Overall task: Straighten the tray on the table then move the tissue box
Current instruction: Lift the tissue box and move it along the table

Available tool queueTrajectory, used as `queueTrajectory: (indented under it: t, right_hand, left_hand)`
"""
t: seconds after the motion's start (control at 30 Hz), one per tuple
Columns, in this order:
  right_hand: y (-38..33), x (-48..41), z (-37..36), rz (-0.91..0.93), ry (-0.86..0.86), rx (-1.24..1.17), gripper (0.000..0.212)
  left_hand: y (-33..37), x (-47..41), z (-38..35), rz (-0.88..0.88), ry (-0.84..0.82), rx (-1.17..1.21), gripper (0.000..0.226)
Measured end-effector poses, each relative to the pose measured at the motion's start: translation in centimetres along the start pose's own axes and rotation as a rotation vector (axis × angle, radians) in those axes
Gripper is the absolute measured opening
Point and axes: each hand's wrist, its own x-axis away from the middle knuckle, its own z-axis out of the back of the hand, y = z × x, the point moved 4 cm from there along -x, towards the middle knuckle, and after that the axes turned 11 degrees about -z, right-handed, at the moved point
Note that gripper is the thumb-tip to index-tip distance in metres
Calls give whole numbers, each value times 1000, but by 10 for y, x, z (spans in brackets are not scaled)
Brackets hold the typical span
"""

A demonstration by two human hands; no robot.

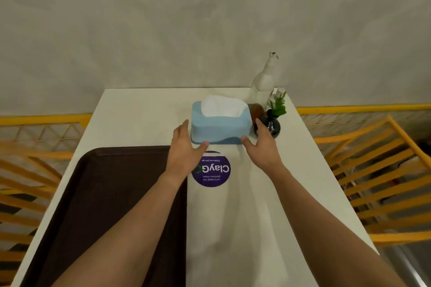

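A light blue tissue box with white tissue sticking out of its top stands near the far end of the white table. My left hand is at the box's near left corner, fingers spread, thumb touching its lower front edge. My right hand is at the near right corner, fingers apart, thumb at the box's base. Neither hand has closed around the box. A dark brown tray lies on the left half of the table, its edges parallel to the table's sides, partly under my left forearm.
A black round vase with a green sprig stands just right of the box, behind my right fingers. A brown object and a white bottle-shaped figure stand behind it. A purple round sticker lies on the table. Yellow chairs flank both sides.
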Motion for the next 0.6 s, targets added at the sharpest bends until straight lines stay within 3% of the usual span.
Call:
queueTrajectory:
  t: [0.3,0.37,0.47,0.6]
  right_hand:
    - [12,-23,-25,4,-106,-149,79]
    - [12,-21,-27,11,-140,-200,73]
    - [10,-21,-28,48,-137,-213,65]
    - [10,-23,-30,37,-103,-236,58]
  left_hand:
    - [-10,-38,-21,93,-69,-17,106]
    - [-14,-42,-24,109,-81,12,98]
    - [-20,-44,-29,103,-81,76,68]
    - [-19,-44,-29,94,-20,79,58]
